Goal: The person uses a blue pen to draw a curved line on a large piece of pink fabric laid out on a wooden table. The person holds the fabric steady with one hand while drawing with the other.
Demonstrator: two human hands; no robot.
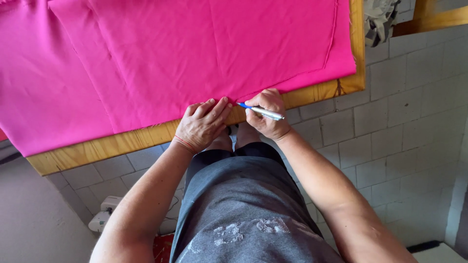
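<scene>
Head view cuts the pink fabric (185,58) off at the top and left; smooth and creased, it covers the wooden tabletop (122,143) to its near edge. Left hand (202,124) presses flat there. Right hand (267,114) grips a silver pen (261,111), blue tip pointing left along that edge.

We count two hands: left (202,124) and right (265,114). One pen (261,111), in the right grip. One pink cloth (170,58), folded into overlapping layers; we can't tell how many. One wooden surface (122,143). One red band (184,142) on the left wrist. One white machine (104,213) on the floor.
</scene>
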